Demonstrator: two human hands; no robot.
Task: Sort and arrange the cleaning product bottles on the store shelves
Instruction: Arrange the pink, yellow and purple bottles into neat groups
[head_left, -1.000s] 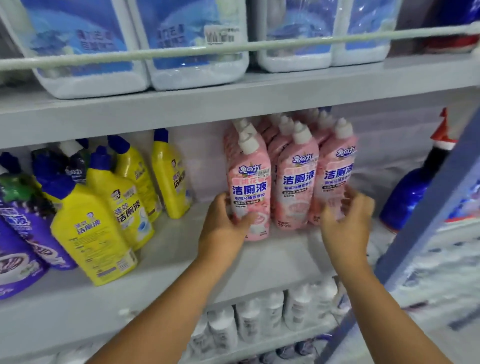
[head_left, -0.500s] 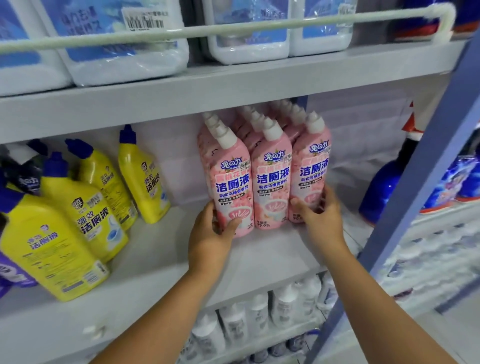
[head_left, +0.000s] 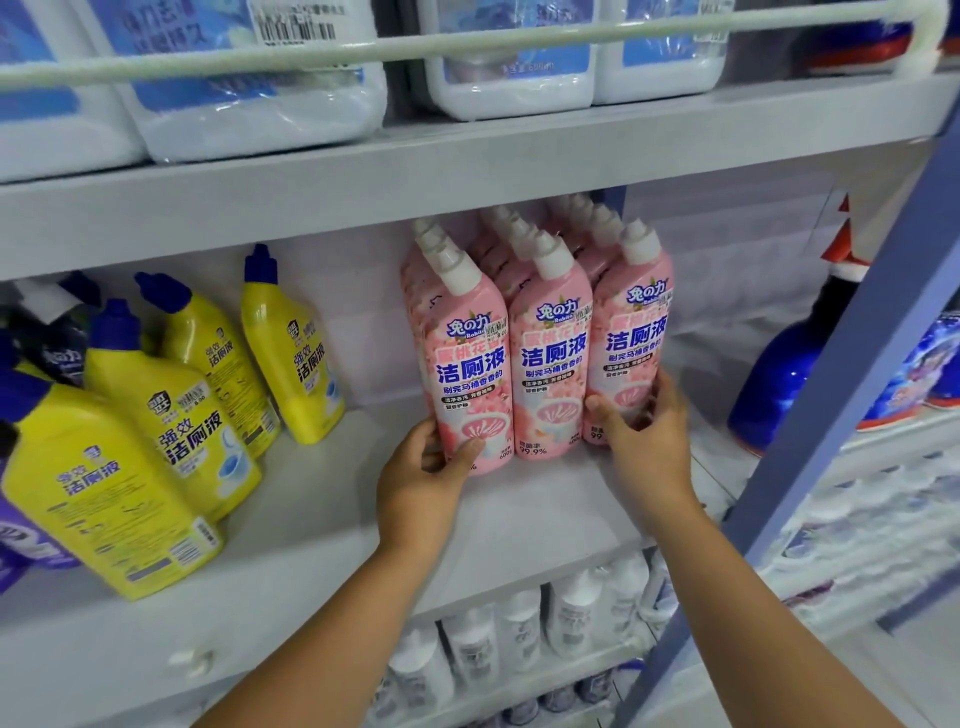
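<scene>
While both hands grip pink bottles (head_left: 550, 358), yellow bottles (head_left: 171, 415) stand left.

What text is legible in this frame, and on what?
"兔の力", "洁厕液", "99.9%": pink bottles.
"强效 洁厕液": yellow bottles.
Barcode digits on the top-shelf jug, small print on the pink bottles and labels on the white bottles below: too blurred to read.
</scene>
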